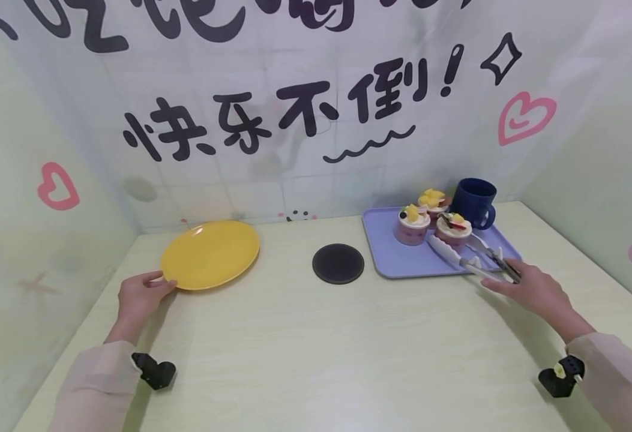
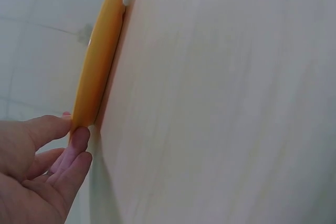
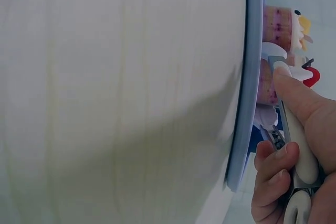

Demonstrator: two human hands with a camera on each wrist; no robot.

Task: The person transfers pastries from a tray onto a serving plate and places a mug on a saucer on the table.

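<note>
A round yellow plate (image 1: 210, 255) lies at the back left of the table. My left hand (image 1: 144, 294) pinches its near-left rim between thumb and fingers, as the left wrist view shows too. In my right hand (image 1: 537, 294) I hold a pair of tongs (image 1: 475, 267), metal with white tips, over the front right of a lavender tray (image 1: 402, 266). The tips straddle the nearest dessert cup (image 1: 453, 237), one on each side; whether they touch it I cannot tell. Beside it on the tray are a second dessert cup (image 1: 412, 233) and a third (image 1: 433, 201), all topped with cream and fruit.
A dark blue mug (image 1: 473, 204) stands at the tray's back right, close to the cups. Between plate and tray lies a round black coaster (image 1: 338, 263). A printed white backdrop (image 1: 240, 186) rises behind the table, with side panels left and right.
</note>
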